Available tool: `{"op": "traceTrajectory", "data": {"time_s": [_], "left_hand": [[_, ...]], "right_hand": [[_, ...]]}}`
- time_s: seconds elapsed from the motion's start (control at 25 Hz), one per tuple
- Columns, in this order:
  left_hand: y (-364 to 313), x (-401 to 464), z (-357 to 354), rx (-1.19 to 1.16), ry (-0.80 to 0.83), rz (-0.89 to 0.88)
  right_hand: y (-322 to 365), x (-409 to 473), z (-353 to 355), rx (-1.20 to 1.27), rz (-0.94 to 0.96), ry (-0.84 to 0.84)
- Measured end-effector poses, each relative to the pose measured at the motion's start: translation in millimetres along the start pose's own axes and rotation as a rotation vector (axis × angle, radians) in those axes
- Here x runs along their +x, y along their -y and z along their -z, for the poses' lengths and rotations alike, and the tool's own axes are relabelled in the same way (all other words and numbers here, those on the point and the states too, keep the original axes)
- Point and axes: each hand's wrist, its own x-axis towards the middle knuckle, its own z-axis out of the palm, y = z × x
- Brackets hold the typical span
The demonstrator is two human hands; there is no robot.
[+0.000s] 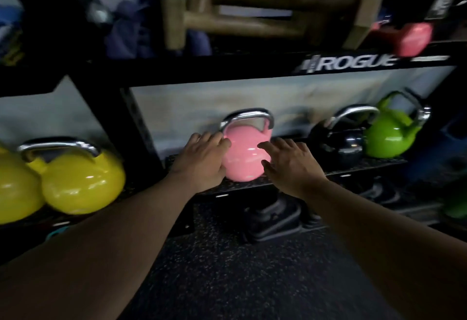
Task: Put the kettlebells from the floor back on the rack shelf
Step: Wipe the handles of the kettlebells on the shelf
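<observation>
A pink kettlebell point(246, 153) with a chrome handle stands upright on the middle rack shelf point(366, 167). My left hand point(202, 162) lies flat against its left side, fingers touching the bell near the handle's base. My right hand point(290, 164) is at its right side with fingers spread, fingertips on or just off the bell. Neither hand wraps the handle. Further right on the same shelf stand a black kettlebell point(347, 146) and a green kettlebell point(390, 138).
Two yellow kettlebells point(80, 183) sit on the neighbouring shelf at left. The upper shelf carries wooden parallettes point(265, 11), blue cloth and a pink dumbbell point(412, 39). Dark weights point(273, 218) lie under the rack on speckled rubber floor point(240, 281). A green object point(454, 206) is at lower right.
</observation>
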Motion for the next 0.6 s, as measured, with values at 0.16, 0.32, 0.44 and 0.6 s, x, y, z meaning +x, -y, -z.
{"op": "traceTrajectory", "data": {"time_s": [0.16, 0.32, 0.44, 0.6], "left_hand": [[-75.7, 54.5, 5.2, 0.018, -0.013, -0.055], [-120.5, 105.8, -10.1, -0.03, -0.015, -0.049], [-142.9, 155.4, -27.2, -0.078, -0.033, -0.042], [-167.1, 227.6, -39.1, -0.126, -0.012, -0.047]], "right_hand": [[-98.5, -30.6, 18.5, -0.049, -0.089, -0.016], [-175.9, -37.1, 16.1, -0.1, -0.169, -0.005], [-228.3, -21.1, 7.8, -0.131, -0.185, 0.026], [-292.1, 17.5, 9.3, -0.174, -0.207, 0.061]]}}
